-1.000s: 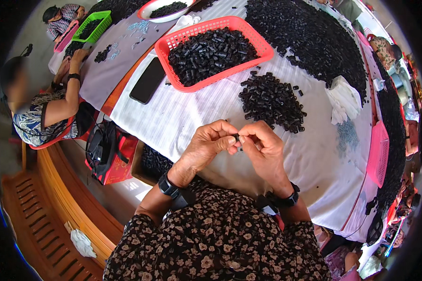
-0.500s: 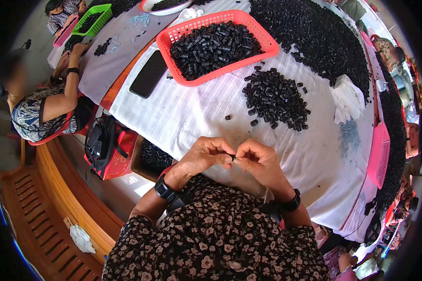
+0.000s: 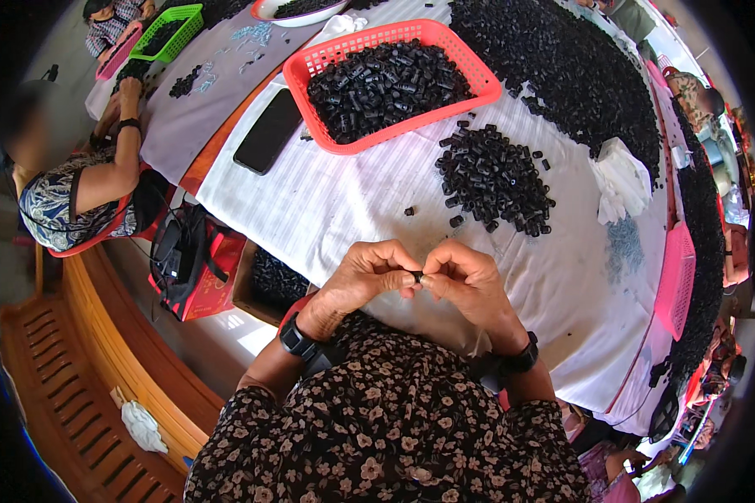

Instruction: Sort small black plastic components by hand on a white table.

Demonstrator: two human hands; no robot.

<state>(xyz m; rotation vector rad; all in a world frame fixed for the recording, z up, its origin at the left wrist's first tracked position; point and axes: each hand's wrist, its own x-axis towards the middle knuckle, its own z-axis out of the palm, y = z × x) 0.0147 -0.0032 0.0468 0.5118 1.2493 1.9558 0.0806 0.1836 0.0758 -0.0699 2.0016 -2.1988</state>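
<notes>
Just now, you drew your left hand [image 3: 369,272] and right hand [image 3: 468,281] back from the pile [image 3: 495,180], together pinching one black piece [image 3: 417,276] over the table [image 3: 344,193], so its handling seemed unfinished.

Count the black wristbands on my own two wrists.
2: a black wristband around the wrist of the left hand, and a second wristband around that of the right hand. Any others under the sleeves would be hidden.
</notes>
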